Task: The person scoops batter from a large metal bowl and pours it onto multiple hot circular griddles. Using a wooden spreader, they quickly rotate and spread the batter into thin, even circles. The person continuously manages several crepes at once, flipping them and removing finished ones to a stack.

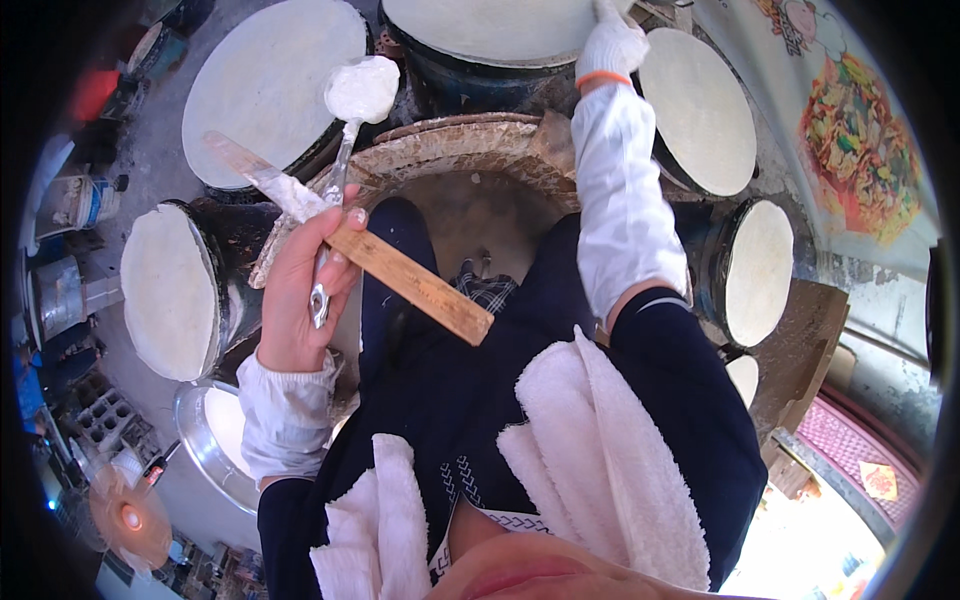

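Note:
My left hand [311,277], bare, is closed around two tools at once: a metal ladle [363,88] with its bowl coated in white batter, and a flat wooden scraper [409,285] whose far blade is smeared with white. The scraper crosses over the ladle's handle. My right hand [613,51], in a white knit glove with an orange cuff, is at the right edge of a round griddle [495,26] covered by a thin white sheet of batter. Its fingertips are partly cut off by the frame's top, so their grip does not show. Another coated griddle [270,90] lies beyond the ladle and scraper.
More round griddles with white sheets stand in an arc, at the left [171,292], upper right [699,112] and right [759,274]. A metal basin [187,427] holding white batter is at the lower left, near a fan [131,517]. A batter-crusted curved rim [457,139] runs before my knees.

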Tool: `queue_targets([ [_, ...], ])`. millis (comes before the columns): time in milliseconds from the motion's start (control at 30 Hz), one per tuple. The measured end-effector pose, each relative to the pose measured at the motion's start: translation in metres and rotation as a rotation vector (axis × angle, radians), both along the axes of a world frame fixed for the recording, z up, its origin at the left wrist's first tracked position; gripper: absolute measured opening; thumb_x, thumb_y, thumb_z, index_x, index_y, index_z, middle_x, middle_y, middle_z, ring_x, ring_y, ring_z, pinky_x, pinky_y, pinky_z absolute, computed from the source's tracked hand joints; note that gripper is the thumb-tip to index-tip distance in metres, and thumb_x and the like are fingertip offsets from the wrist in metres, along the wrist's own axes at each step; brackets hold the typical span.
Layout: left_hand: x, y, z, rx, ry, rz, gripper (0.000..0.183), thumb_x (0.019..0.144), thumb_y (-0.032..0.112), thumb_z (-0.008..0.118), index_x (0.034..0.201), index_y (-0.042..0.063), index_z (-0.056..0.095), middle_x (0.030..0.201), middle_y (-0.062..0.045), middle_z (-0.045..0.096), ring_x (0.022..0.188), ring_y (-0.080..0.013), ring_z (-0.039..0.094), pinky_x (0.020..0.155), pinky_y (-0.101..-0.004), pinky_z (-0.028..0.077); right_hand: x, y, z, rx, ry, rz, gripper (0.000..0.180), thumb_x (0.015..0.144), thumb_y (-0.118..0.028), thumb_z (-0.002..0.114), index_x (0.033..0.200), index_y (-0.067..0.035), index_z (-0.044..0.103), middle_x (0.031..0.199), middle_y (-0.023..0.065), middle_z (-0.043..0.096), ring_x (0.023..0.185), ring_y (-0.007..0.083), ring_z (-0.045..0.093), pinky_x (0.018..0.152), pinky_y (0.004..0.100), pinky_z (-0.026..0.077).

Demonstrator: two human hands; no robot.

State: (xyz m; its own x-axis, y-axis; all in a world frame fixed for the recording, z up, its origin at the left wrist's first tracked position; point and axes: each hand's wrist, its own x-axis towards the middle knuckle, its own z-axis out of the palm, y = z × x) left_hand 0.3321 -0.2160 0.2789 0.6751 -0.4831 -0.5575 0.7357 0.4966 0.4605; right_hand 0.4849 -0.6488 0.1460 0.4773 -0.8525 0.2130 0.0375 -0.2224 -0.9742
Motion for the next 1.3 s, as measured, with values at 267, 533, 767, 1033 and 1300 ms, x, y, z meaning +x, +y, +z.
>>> queue_targets([
  [267, -0.011, -0.034, -0.013, -0.023, 0.014, -0.253, 0.032, 0.102, 0.012, 0.053, 0.130, -0.003, 0.054, 0.096, -0.007, 0.066, 0.051, -0.0036, 0.042, 0.044, -0.0179, 0.036, -0.336, -0.011, 0.099, 0.278, -0.177, -0.301, 0.031, 0.087, -0.012, 0.076, 0.111, 0.005, 0.070, 0.105, 0.0147, 0.072, 0.091, 0.0236, 0.070, 0.083, 0.0335, 0.057],
  [533, -0.018, -0.051, 0.006, 0.111, -0.126, -0.458, 0.042, 0.103, 0.008, 0.050, 0.141, -0.008, 0.042, 0.121, -0.012, 0.063, 0.054, -0.0019, 0.041, 0.047, -0.0164, 0.038, -0.702, 0.183, 0.140, 0.144, 0.460, -0.902, 0.031, 0.087, -0.018, 0.077, 0.107, 0.006, 0.074, 0.091, 0.0045, 0.072, 0.081, 0.0086, 0.062, 0.075, 0.0231, 0.050],
  [767, -0.022, -0.060, 0.042, -0.132, -0.043, -0.785, 0.044, 0.104, 0.006, 0.047, 0.142, -0.012, 0.036, 0.136, -0.014, 0.057, 0.049, -0.0022, 0.041, 0.043, -0.0169, 0.038, -0.896, 0.323, 0.292, 0.147, 1.243, -1.219, 0.038, 0.090, -0.036, 0.067, 0.094, 0.001, 0.075, 0.066, 0.0082, 0.066, 0.062, 0.0162, 0.063, 0.060, 0.0315, 0.049],
  [1033, 0.008, -0.040, 0.022, -0.281, 0.020, -0.987, 0.049, 0.107, 0.011, 0.041, 0.152, -0.006, 0.028, 0.109, -0.010, 0.066, 0.047, -0.0020, 0.039, 0.043, -0.0172, 0.040, -0.899, 0.334, 0.111, -0.067, 1.891, -1.308, 0.030, 0.096, -0.038, 0.052, 0.103, -0.015, 0.069, 0.097, 0.0161, 0.073, 0.093, 0.0332, 0.071, 0.079, 0.0517, 0.054],
  [1300, -0.022, -0.027, 0.046, -0.140, -0.044, -0.938, 0.049, 0.108, 0.011, 0.039, 0.153, -0.004, 0.026, 0.095, -0.010, 0.065, 0.045, -0.0048, 0.041, 0.041, -0.0190, 0.041, -0.872, 0.426, -0.069, 0.548, 1.721, -1.247, 0.052, 0.100, -0.036, 0.044, 0.148, -0.016, 0.045, 0.148, 0.0133, 0.051, 0.129, 0.0318, 0.056, 0.105, 0.0474, 0.044],
])
